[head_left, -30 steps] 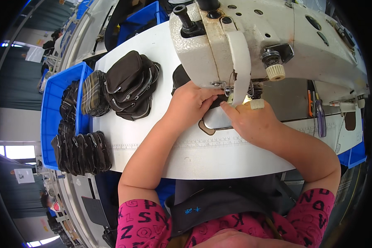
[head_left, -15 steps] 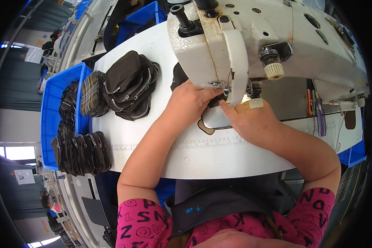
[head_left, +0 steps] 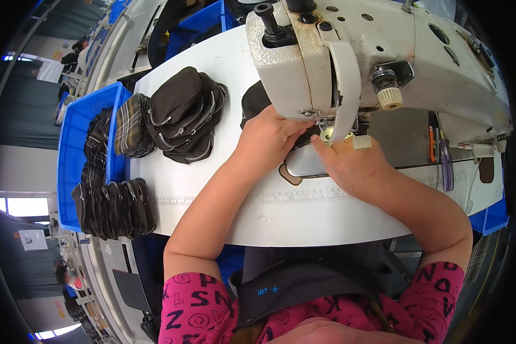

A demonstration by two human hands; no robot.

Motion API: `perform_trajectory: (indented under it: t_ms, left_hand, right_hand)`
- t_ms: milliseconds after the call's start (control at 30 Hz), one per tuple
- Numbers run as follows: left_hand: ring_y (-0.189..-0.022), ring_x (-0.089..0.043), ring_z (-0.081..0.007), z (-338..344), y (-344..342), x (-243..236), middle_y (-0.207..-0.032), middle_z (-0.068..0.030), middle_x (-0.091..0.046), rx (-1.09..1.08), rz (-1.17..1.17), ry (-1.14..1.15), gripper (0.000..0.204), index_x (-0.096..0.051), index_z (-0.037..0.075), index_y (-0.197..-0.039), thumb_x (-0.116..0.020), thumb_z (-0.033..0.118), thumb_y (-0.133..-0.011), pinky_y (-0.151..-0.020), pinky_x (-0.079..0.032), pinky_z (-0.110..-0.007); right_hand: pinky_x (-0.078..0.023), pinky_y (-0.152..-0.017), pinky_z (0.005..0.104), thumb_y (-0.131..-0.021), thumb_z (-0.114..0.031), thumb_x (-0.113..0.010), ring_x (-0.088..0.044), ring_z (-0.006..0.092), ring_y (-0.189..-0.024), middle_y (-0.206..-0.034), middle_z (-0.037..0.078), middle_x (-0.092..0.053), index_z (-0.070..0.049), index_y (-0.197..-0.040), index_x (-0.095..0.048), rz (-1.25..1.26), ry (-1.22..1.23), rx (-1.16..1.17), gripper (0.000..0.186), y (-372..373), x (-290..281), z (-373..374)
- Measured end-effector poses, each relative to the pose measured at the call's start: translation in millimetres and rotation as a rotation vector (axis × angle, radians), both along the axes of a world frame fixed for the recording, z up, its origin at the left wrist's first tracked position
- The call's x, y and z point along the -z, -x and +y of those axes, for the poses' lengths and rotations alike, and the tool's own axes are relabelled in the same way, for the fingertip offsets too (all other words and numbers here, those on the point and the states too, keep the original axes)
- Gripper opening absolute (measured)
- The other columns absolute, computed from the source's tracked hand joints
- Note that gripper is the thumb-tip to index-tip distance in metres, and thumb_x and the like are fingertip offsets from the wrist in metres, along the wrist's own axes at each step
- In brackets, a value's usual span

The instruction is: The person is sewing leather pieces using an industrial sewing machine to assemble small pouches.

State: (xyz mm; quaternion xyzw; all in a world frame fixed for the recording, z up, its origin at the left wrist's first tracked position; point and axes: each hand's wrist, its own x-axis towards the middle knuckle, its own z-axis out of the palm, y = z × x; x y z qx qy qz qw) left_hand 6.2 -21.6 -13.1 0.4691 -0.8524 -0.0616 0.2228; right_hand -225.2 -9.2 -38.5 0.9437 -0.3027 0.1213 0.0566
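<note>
At the needle of a white sewing machine (head_left: 292, 69), my left hand (head_left: 266, 143) presses a dark brown fabric piece (head_left: 254, 103) with bent fingers. Part of this piece shows beyond that hand, and a small part lies under its fingertips by the presser foot. Across the needle area, my right hand (head_left: 355, 169) has its thumb at the fabric's near edge. Its other fingers bend inward and are partly hidden behind the machine's white lever (head_left: 347, 92). The fabric under the machine head is mostly hidden.
Left on the white table (head_left: 206, 203) lie stacked dark zippered pouches (head_left: 178, 97) and plaid fabric pieces (head_left: 133, 126). Beside them a blue bin (head_left: 69, 172) holds more dark pieces, with a row of pouches (head_left: 114, 209) at its near end. A purple-handled tool (head_left: 446, 169) lies right.
The view has shifted slightly, so the machine sits further right in the picture. More of the dark fabric shows left of the machine head. Both hands keep nearly the same pose.
</note>
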Motion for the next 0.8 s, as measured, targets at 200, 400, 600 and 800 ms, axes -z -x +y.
perform_trajectory:
  t_ms: [200, 400, 600, 800]
  left_hand:
    - [-0.098, -0.069, -0.0279, 1.3, 1.0, 2.4, -0.106, -0.0043, -0.074, -0.03, 0.115, -0.059, 0.021, -0.081, 0.013, -0.106, -0.076, 0.011, -0.086, -0.078, -0.06, -0.039]
    - [-0.103, -0.067, -0.0298, 5.5, -4.6, -10.7, -0.106, -0.0057, -0.072, -0.06, 0.089, -0.126, 0.029, -0.077, 0.012, -0.111, -0.081, 0.016, -0.083, -0.085, -0.058, -0.041]
    - [-0.108, -0.066, -0.0313, 16.7, -11.6, -24.2, -0.115, -0.0086, -0.067, -0.019, 0.051, -0.374, 0.039, -0.069, 0.011, -0.113, -0.083, 0.02, -0.079, -0.088, -0.057, -0.041]
    - [-0.108, -0.065, -0.0304, 28.1, -3.5, -24.2, -0.112, -0.0081, -0.066, -0.007, 0.026, -0.296, 0.034, -0.071, 0.009, -0.111, -0.079, 0.014, -0.079, -0.087, -0.057, -0.039]
  right_hand:
    - [-0.049, -0.056, 0.0365, -0.08, -0.011, -0.07, -0.063, 0.0217, -0.055, -0.063, 0.0, -0.062, -0.003, -0.134, -0.065, 0.02, -0.038, 0.025, 0.055, -0.2, -1.5, -0.6]
    - [-0.051, -0.055, 0.0392, -0.079, -0.01, -0.07, -0.063, 0.0254, -0.056, -0.064, 0.004, -0.063, -0.002, -0.132, -0.066, -0.095, -0.033, 0.025, 0.053, -0.4, -0.3, -1.5]
    - [-0.048, -0.052, 0.0382, -0.077, -0.011, -0.07, -0.061, 0.0251, -0.053, -0.061, 0.004, -0.062, -0.003, -0.125, -0.069, -0.07, -0.008, 0.02, 0.048, 1.5, -3.3, 1.5]
    - [-0.046, -0.05, 0.0369, -0.078, -0.012, -0.07, -0.06, 0.0216, -0.05, -0.057, 0.001, -0.059, -0.005, -0.119, -0.068, -0.19, -0.039, -0.063, 0.042, 0.3, -2.1, 0.9]
